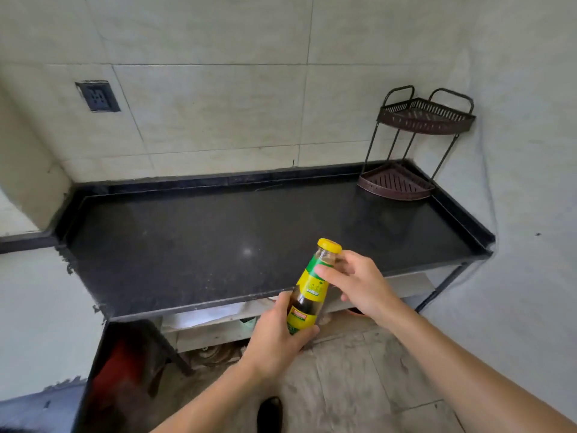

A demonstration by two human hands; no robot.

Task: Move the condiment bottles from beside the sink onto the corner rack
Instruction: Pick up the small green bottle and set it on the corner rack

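Both hands hold one condiment bottle (309, 295) in the air just in front of the near edge of the dark surface (218, 232). Left hand (278, 335) is wrapped around the bottle's lower body, fingers closed over the yellow label. Right hand (359, 282) pinches the neck below the yellow cap, thumb and fingers partly curled. Bottle leans slightly right, dark liquid inside. Corner rack (415, 142), two brown tiers, stands at the far right corner, well apart.
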